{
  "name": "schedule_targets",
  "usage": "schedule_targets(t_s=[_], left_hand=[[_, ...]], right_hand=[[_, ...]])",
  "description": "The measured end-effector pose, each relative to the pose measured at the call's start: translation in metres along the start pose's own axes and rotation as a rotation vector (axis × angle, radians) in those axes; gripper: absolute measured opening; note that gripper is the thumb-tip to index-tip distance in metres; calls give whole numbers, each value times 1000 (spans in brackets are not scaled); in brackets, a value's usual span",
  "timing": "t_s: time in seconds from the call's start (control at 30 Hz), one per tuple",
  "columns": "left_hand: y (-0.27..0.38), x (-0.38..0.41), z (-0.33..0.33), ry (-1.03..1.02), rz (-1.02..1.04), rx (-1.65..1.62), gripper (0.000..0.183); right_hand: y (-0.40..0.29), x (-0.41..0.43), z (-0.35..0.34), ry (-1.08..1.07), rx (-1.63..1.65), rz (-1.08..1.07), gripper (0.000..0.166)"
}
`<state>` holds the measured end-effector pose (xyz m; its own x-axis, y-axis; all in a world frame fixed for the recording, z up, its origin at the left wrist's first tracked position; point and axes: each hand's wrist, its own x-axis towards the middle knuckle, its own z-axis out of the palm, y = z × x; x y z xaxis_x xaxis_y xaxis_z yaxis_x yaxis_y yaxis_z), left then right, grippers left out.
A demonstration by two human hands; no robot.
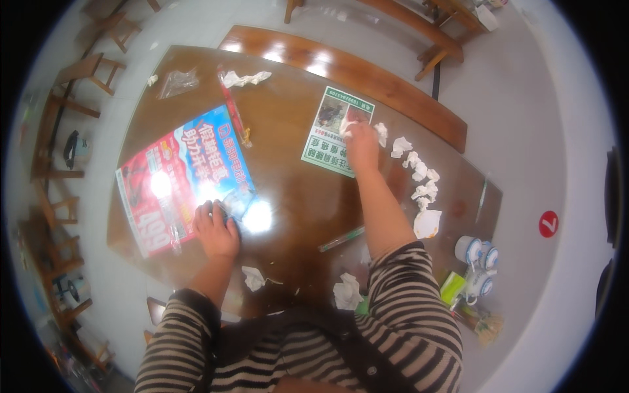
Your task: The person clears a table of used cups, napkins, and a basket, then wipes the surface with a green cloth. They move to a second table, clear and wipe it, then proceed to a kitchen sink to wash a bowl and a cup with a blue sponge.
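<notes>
Pinched in the fingers of my right hand point(363, 145) is a crumpled white tissue point(347, 126), over a green-and-white printed leaflet point(322, 142) on the glass-topped wooden table point(290, 206). My left hand point(216, 231) rests palm down at the lower right corner of a large pink-and-blue advertising poster point(186, 182). A dark thing shows under its fingers, beside a clear, shiny piece point(238, 201); whether the fingers grip it is hidden. Several crumpled tissues point(419, 171) form a curved row right of my right hand, ending near a stained, flatter tissue point(427, 224).
A red wrapper strip point(232, 105), a clear plastic bag point(179, 83) and another tissue point(245, 78) lie at the far left. Near me are crumpled tissues point(254, 278) and a narrow wrapper point(341, 238). White lidded containers point(468, 249) stand at right. A wooden bench point(344, 81) runs along the far side.
</notes>
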<state>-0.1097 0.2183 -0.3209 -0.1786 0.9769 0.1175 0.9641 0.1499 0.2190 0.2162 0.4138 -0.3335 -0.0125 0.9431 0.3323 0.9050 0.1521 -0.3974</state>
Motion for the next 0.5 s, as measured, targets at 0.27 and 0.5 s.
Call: schedule_targets(t_s=[0.27, 0.5], left_hand=[[-1, -2, -1, 6, 6, 20, 52], [5, 0, -4, 15, 7, -5, 47]], right_hand=[[34, 4, -39, 171, -289, 212, 24], [43, -26, -17, 122, -15, 307, 26]])
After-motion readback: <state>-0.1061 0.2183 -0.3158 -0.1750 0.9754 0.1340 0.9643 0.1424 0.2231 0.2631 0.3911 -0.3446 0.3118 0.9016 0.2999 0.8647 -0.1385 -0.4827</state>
